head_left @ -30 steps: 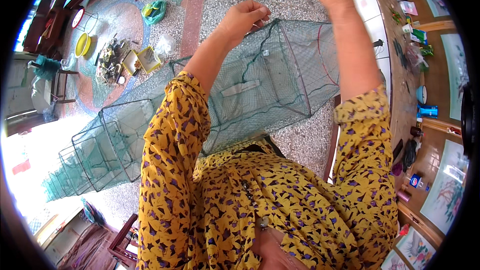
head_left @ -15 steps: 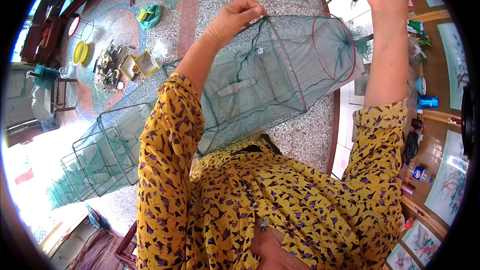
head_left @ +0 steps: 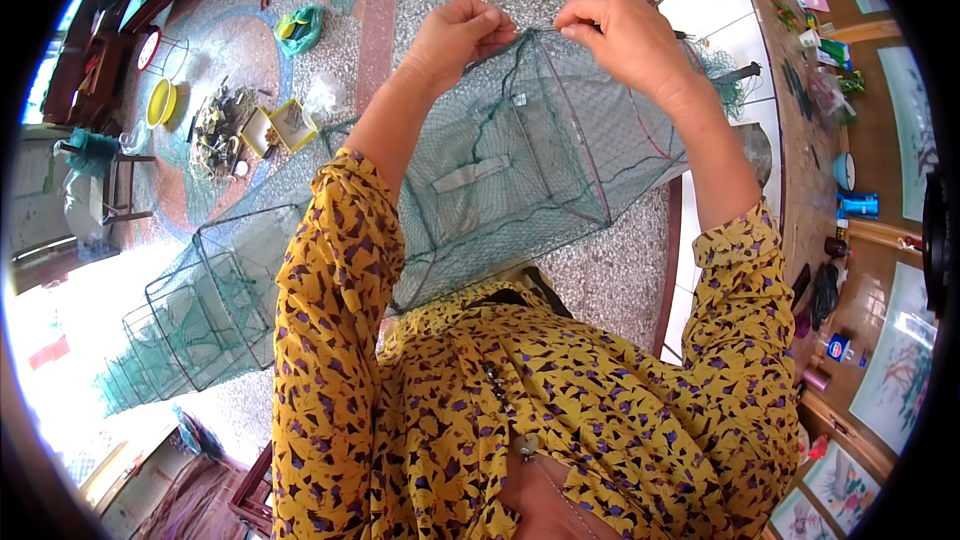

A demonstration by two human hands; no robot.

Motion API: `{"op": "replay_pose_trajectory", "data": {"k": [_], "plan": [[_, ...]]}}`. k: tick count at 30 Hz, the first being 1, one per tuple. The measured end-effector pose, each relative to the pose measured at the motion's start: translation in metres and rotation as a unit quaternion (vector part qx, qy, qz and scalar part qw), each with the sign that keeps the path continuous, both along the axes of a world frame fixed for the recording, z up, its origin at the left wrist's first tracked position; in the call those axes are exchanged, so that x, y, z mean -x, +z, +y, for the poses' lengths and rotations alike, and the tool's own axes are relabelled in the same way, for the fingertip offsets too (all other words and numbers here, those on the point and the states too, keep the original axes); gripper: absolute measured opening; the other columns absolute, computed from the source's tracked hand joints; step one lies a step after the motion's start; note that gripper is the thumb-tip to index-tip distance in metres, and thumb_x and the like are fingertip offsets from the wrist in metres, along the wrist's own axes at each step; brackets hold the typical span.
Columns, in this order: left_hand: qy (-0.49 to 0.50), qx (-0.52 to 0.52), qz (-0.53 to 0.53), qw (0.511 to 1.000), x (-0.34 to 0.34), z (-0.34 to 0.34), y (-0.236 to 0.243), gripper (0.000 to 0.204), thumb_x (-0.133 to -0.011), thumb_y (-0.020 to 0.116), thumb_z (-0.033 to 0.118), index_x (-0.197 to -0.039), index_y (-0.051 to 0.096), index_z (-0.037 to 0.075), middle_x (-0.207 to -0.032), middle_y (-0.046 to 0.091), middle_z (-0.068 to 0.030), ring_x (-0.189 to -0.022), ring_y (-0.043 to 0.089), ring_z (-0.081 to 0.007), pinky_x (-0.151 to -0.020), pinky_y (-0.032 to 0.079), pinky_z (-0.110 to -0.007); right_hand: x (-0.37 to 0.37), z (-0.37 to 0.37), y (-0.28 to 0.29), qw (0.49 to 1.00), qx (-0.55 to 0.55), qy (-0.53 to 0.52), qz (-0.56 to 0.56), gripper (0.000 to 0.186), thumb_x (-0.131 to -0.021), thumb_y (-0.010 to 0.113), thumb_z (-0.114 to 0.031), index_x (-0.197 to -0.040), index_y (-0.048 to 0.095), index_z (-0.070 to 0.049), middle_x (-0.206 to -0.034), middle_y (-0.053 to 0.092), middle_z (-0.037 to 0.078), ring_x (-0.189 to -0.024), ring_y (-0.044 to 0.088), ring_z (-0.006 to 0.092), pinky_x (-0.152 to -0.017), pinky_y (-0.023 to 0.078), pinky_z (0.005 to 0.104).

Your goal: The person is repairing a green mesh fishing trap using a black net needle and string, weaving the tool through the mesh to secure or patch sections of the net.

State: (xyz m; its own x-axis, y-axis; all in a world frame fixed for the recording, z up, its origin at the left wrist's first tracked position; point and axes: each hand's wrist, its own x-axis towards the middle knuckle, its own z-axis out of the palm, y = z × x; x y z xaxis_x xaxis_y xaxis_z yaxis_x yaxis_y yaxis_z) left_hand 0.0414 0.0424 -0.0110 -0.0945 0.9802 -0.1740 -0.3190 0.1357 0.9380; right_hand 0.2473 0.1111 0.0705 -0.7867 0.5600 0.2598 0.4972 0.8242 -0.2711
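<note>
A long green mesh fish trap with square metal frames stretches across me, from the bright lower left to the upper right. My left hand pinches its upper edge by the corner of a frame. Close to that same corner, on its right, is my right hand, with thumb and fingertips pressed together. What those fingertips hold is too small or hidden to make out. A small dark tip shows beside the right wrist; I cannot tell whether it belongs to a tool in that hand. The right forearm partly covers the trap's red hoop.
On the speckled floor at left lie a yellow basin, a heap of tangled bits, an open yellow box and a green bag. A stool stands farther left. Along the right runs a cluttered wooden surface.
My right hand has come down and left from the upper right to the trap's corner. The dark slim tool it held no longer shows plainly. My left hand has shifted slightly left.
</note>
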Motion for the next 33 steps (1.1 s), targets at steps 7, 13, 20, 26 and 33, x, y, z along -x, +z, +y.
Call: {"op": "replay_pose_trajectory", "data": {"k": [7, 13, 20, 26, 33], "plan": [[0.006, 0.021, -0.007, 1.000, -0.003, 0.002, -0.002, 0.015, -0.096, 0.055, 0.012, -0.098, 0.060, -0.001, -0.100, 0.064, -0.0077, -0.092, 0.062, -0.0137, -0.087, 0.052, -0.026, 0.004, 0.004, -0.017, 0.999, -0.036, 0.001, 0.008, 0.005, -0.081, 0.067, -0.017, -0.084, 0.070, -0.014, -0.087, 0.064, 0.001, -0.087, 0.060, 0.0250, -0.077, 0.050, 0.0378], [0.011, 0.046, -0.021, 0.999, -0.004, 0.003, -0.009, 0.015, -0.096, 0.055, 0.012, -0.100, 0.061, -0.002, -0.098, 0.064, -0.0072, -0.090, 0.062, -0.0122, -0.084, 0.052, -0.023, 0.013, 0.001, -0.015, 0.986, 0.152, -0.047, 0.047, 0.014, -0.079, 0.069, -0.012, -0.090, 0.064, -0.005, -0.085, 0.067, 0.008, -0.083, 0.063, 0.0247, -0.075, 0.051, 0.0364], [0.002, 0.105, -0.055, 0.993, -0.006, 0.002, -0.009, 0.014, -0.095, 0.054, 0.008, -0.102, 0.059, -0.003, -0.097, 0.063, -0.0075, -0.086, 0.061, -0.0124, -0.081, 0.053, -0.024, 0.022, -0.004, -0.025, 0.975, 0.176, -0.044, 0.124, 0.016, -0.078, 0.068, -0.010, -0.090, 0.061, -0.002, -0.086, 0.065, 0.013, -0.081, 0.064, 0.0257, -0.073, 0.051, 0.0368], [-0.016, 0.126, -0.036, 0.991, -0.007, 0.005, -0.011, 0.014, -0.095, 0.055, 0.010, -0.103, 0.058, -0.002, -0.096, 0.063, -0.0084, -0.085, 0.062, -0.0155, -0.078, 0.053, -0.027, 0.051, -0.020, -0.049, 0.982, 0.081, -0.052, 0.165, 0.020, -0.078, 0.068, -0.020, -0.090, 0.062, -0.005, -0.087, 0.062, 0.012, -0.086, 0.060, 0.0292, -0.077, 0.049, 0.0405], [-0.005, 0.120, -0.069, 0.990, -0.007, -0.001, -0.005, 0.013, -0.091, 0.056, 0.004, -0.101, 0.060, -0.004, -0.093, 0.063, -0.0089, -0.080, 0.059, -0.0158, -0.076, 0.051, -0.027, 0.057, -0.029, -0.028, 0.991, -0.117, -0.064, -0.004, 0.021, -0.082, 0.068, -0.023, -0.071, 0.062, -0.006, -0.077, 0.062, 0.008, -0.082, 0.057, 0.0301, -0.071, 0.047, 0.0398]]}}
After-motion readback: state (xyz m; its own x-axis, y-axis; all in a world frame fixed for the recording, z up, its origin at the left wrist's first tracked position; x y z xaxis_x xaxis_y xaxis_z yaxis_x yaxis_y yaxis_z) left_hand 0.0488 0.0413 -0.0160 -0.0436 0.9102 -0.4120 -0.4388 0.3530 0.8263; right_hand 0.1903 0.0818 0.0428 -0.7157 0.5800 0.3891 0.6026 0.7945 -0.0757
